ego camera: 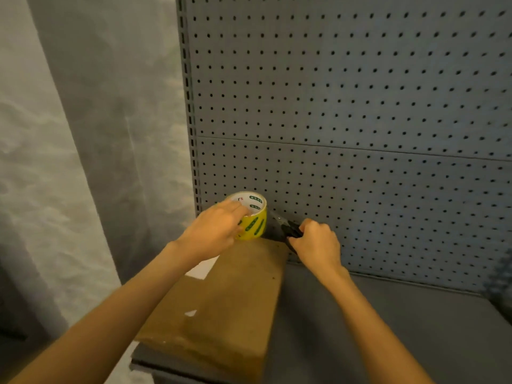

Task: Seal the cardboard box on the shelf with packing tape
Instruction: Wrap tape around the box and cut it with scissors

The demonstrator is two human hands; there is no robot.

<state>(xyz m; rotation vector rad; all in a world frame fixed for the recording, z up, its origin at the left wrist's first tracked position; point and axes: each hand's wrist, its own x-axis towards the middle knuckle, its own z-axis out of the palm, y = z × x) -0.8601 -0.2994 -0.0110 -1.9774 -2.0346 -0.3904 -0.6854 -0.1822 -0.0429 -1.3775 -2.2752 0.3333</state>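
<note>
A brown cardboard box (227,309) lies flat on the grey shelf, running from the front edge to the back panel. At its far end my left hand (214,230) holds a yellow roll of packing tape (253,221), fingers hooked into the white core. My right hand (315,243) grips black-handled scissors (286,227) just right of the roll, with the blades pointing toward the tape. A glossy strip of tape seems to run along the box top; its edges are hard to tell. A white label (201,268) shows on the box under my left wrist.
The grey shelf board (388,328) extends to the right of the box. A grey pegboard back panel (346,106) rises straight behind. A slotted upright (191,120) marks the shelf's left side, with a grey curtain (83,134) beyond it.
</note>
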